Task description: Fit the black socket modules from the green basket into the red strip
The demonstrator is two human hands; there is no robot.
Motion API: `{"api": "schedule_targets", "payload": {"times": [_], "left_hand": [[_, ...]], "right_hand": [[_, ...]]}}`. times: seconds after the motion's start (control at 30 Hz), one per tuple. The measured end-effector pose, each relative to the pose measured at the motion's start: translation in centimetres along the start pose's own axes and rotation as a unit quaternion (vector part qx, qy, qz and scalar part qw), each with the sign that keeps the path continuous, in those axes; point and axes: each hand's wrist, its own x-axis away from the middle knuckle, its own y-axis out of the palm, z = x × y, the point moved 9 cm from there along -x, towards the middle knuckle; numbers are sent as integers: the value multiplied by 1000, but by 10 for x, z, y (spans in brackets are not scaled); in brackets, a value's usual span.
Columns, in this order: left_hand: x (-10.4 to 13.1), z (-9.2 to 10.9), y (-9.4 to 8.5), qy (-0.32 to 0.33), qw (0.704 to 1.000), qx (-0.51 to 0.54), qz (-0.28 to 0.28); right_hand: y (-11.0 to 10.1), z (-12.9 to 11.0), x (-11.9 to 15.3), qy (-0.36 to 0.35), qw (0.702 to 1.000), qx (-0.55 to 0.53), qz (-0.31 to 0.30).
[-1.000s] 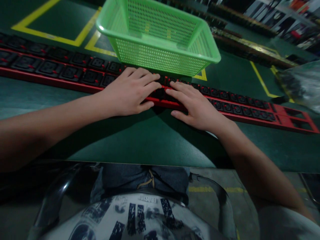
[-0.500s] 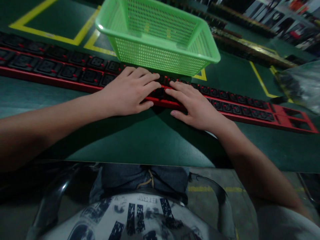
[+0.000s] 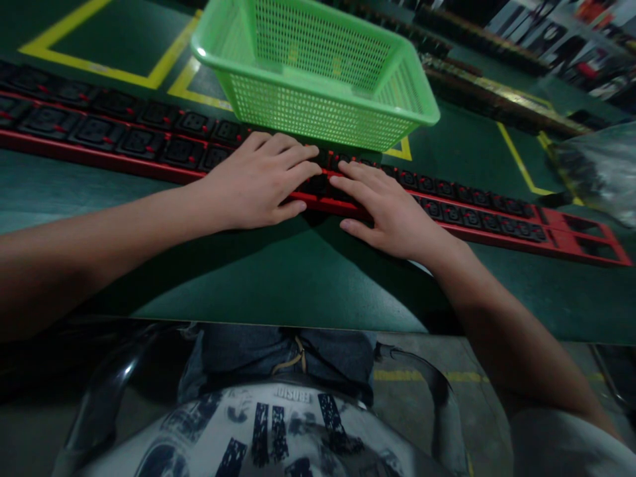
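A long red strip (image 3: 497, 243) fitted with two rows of black sockets (image 3: 142, 142) lies across the green table. It looks like a power strip housing, and its right end has rectangular openings. My left hand (image 3: 265, 179) rests palm down over the middle of it, fingers stretched out. Just to the right, my right hand (image 3: 385, 205) lies on the same strip, also with extended fingers and the thumb toward the near side. Neither hand is closed around anything. The sockets beneath both hands are partly hidden.
A green perforated basket (image 3: 322, 99) stands directly behind the strip. Yellow tape lines (image 3: 99, 69) mark the table (image 3: 298, 278). At the right edge is a clear plastic bag (image 3: 601, 169). More long strips (image 3: 497, 99) lie farther back. The table's near edge runs in front of my lap.
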Motion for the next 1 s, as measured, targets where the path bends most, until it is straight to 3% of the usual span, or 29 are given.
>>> {"api": "schedule_targets", "payload": {"times": [1.0], "left_hand": [[0, 0, 1, -2, 1000, 8, 2]], "right_hand": [[0, -1, -1, 2, 1000, 1, -6]]}}
